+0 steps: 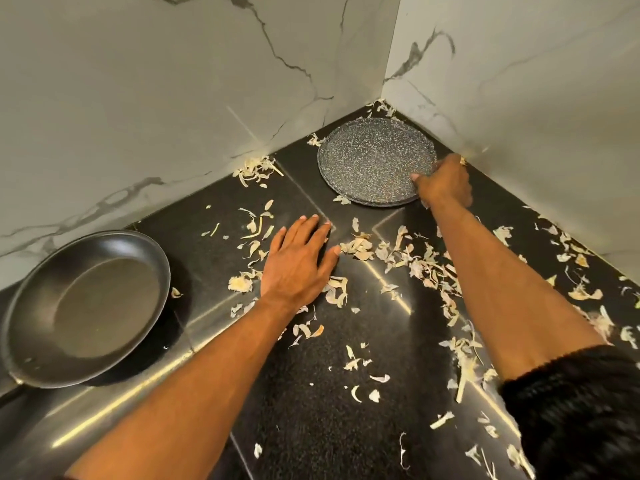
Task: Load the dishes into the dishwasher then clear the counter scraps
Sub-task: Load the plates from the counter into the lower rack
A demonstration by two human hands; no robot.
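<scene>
Counter (311,410): black, strewn nearest with pale scraps (426,265), uncleared.
Pan (86,306): dark, near left, not yet loaded.
Left hand (299,261): flat on counter, fingers straight and slightly spread, apparently bracing the reach.
Right hand (443,183): fingers curled over the speckled plate's (374,157) near-right rim, likely lifting it for the dishwasher.
Marble walls (173,81): corner behind.

Head-worn wide-angle view, looking steeply down into a kitchen corner.
Close over the glossy black stone counter (311,410); white veined marble walls (173,81) meet at one o'clock.
</scene>
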